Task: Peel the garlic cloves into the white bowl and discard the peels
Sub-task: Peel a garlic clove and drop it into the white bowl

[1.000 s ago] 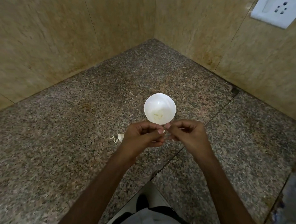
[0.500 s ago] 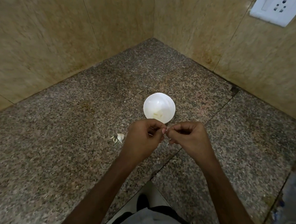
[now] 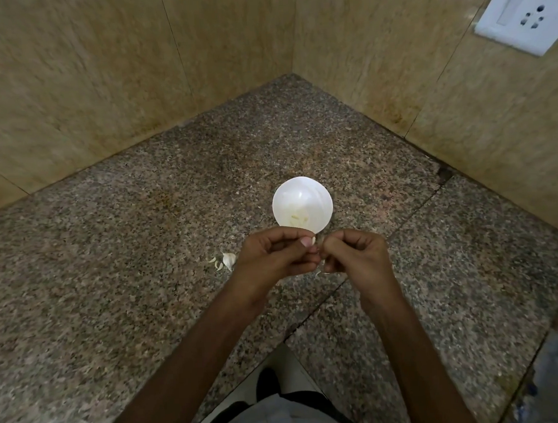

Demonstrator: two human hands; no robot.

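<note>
Hardly anything has moved: both hands stay close together just in front of the white bowl (image 3: 277, 208), and only the left thumb has turned upward. The left hand (image 3: 275, 258) pinches the small garlic clove (image 3: 313, 240). The right hand (image 3: 354, 254), fingers curled, seems to pinch its skin. It is better to pull the peel sideways, away from the bowl, so that only the clean clove drops in.

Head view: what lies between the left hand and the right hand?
A small garlic clove, pinched where the left hand and right hand meet, on the near side of the white bowl. The head view shows it.
</note>
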